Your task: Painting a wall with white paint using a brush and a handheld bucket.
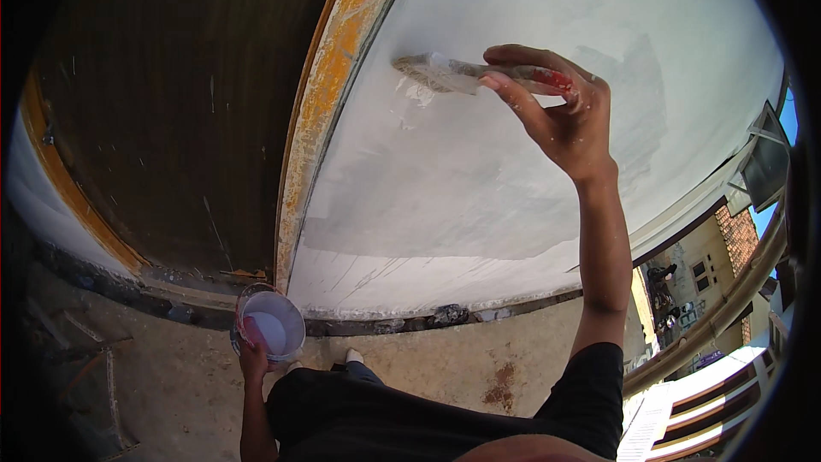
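Observation:
My right hand [560, 107] is raised in front of the white wall [513, 197], closed round the handle of a paintbrush [462, 74]. Red shows on the handle's end, and white paint is smeared over the bristles and on my fingers. The bristle tip points left and meets the wall near a fresh white dab. Down at the lower left, my left hand [253, 355] grips the side of a small bucket [292, 323]. Pale, whitish paint [267, 332] lies inside it. Part of the left fingers is hidden by the bucket.
A worn yellow-orange frame [323, 85] borders the wall beside a dark door panel [188, 120]. Damp grey patches cover part of the wall. Below runs a rough dark base edge [449, 315], then a concrete floor [410, 368]. A railing [684, 359] curves along the right.

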A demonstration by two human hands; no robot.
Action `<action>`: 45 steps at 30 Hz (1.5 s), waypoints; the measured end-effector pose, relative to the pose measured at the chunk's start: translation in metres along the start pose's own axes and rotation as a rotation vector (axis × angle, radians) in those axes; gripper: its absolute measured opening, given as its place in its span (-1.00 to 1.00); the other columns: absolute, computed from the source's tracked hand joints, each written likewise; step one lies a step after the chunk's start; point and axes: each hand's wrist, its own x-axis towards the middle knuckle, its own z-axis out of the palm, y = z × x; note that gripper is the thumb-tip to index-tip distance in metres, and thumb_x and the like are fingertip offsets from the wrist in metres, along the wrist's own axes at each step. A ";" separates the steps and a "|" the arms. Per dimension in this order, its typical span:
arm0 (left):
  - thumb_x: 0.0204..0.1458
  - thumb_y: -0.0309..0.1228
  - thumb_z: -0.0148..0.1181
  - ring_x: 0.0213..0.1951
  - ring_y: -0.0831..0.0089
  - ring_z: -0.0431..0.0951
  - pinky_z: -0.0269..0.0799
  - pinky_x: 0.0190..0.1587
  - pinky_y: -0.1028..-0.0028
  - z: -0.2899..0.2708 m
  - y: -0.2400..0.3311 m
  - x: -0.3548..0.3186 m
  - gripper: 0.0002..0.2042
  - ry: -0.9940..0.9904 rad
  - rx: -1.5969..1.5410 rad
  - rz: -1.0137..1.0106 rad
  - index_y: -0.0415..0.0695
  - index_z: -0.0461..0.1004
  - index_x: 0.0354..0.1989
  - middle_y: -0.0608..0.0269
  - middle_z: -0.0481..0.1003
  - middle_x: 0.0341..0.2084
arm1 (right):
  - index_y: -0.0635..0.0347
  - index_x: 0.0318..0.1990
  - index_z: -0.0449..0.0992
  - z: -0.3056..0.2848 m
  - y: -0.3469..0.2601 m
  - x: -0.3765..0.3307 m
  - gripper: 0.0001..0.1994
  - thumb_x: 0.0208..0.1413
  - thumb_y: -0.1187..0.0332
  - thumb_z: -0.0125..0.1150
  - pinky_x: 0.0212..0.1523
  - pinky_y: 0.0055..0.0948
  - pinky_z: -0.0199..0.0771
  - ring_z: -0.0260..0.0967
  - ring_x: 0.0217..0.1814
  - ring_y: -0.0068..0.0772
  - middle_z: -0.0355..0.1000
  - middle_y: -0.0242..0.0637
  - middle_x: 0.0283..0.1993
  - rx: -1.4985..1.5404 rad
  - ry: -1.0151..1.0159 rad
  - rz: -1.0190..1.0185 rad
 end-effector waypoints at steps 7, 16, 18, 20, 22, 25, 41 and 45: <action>0.10 -0.35 -0.03 0.06 -0.24 0.42 0.37 0.11 -0.05 0.005 -0.147 0.028 -0.27 0.315 -0.126 -0.060 -0.18 -0.24 0.40 -0.36 0.32 0.10 | 0.12 -0.17 0.61 -0.035 -0.006 0.037 -0.77 -0.04 0.46 0.39 -0.17 -0.52 0.65 0.57 -0.13 -0.39 0.58 -0.28 -0.14 -0.420 0.425 -0.545; -0.10 -0.14 0.29 -0.01 -0.09 0.48 0.40 0.06 0.00 -0.018 -0.293 0.023 -0.20 -0.117 0.859 -0.379 -0.41 0.06 0.20 -0.23 0.35 0.07 | -0.04 -0.08 0.49 0.098 -0.012 -0.093 -0.74 0.04 0.34 0.27 -0.06 -0.34 0.64 0.53 -0.06 -0.31 0.50 -0.30 -0.16 -0.353 -0.019 -0.602; -0.11 -0.06 0.28 0.02 -0.07 0.47 0.39 0.05 -0.02 -0.015 -0.313 0.005 -0.23 0.004 0.564 -0.295 -0.37 0.16 0.15 -0.19 0.37 0.06 | 0.00 -0.11 0.50 0.123 -0.010 -0.104 -0.75 0.02 0.33 0.29 -0.08 -0.37 0.64 0.55 -0.12 -0.33 0.52 -0.31 -0.19 -0.151 -0.126 -0.489; -0.14 0.10 0.27 0.06 -0.02 0.46 0.36 0.01 -0.07 -0.005 -0.327 0.001 -0.27 0.273 -0.061 -0.051 -0.30 0.36 0.05 -0.11 0.41 0.05 | 0.03 -0.15 0.51 0.131 -0.008 -0.118 -0.77 0.02 0.33 0.30 -0.10 -0.38 0.64 0.56 -0.16 -0.33 0.53 -0.32 -0.21 -0.093 -0.143 -0.430; -0.17 0.11 0.27 0.07 0.00 0.46 0.34 0.04 -0.06 -0.002 -0.331 0.000 -0.24 0.246 0.054 -0.116 -0.29 0.37 0.06 -0.09 0.43 0.03 | 0.05 -0.18 0.52 0.138 -0.009 -0.120 -0.79 0.01 0.32 0.32 -0.11 -0.38 0.64 0.57 -0.20 -0.33 0.54 -0.32 -0.24 -0.007 -0.171 -0.377; -0.30 0.11 0.30 0.09 -0.04 0.45 0.39 0.03 0.01 0.009 -0.316 -0.002 -0.20 0.001 0.702 -0.265 -0.28 0.40 0.06 -0.08 0.47 -0.01 | 0.08 -0.26 0.57 0.130 0.003 -0.108 -0.79 -0.06 0.33 0.44 -0.12 -0.34 0.64 0.58 -0.28 -0.40 0.57 -0.39 -0.31 -0.032 -0.133 -0.350; 0.03 -0.36 0.02 -0.07 -0.07 0.48 0.62 -0.35 0.05 0.016 -0.279 0.041 -0.39 0.343 -0.961 -0.517 -0.05 -0.07 0.27 -0.11 0.22 0.12 | -0.02 -0.26 0.58 0.062 -0.003 -0.062 -0.77 -0.11 0.30 0.47 -0.14 -0.33 0.67 0.53 -0.23 -0.43 0.52 -0.41 -0.30 -0.492 0.258 -0.538; 0.06 -0.33 0.00 0.05 -0.08 0.39 0.61 -0.27 -0.03 0.004 -0.291 0.051 -0.38 0.350 -0.956 -0.538 -0.03 -0.16 0.26 -0.09 0.12 0.20 | 0.00 -0.30 0.55 0.042 -0.002 -0.062 -0.79 -0.10 0.32 0.47 -0.06 -0.28 0.62 0.53 -0.28 -0.50 0.53 -0.46 -0.35 -0.136 0.087 -0.330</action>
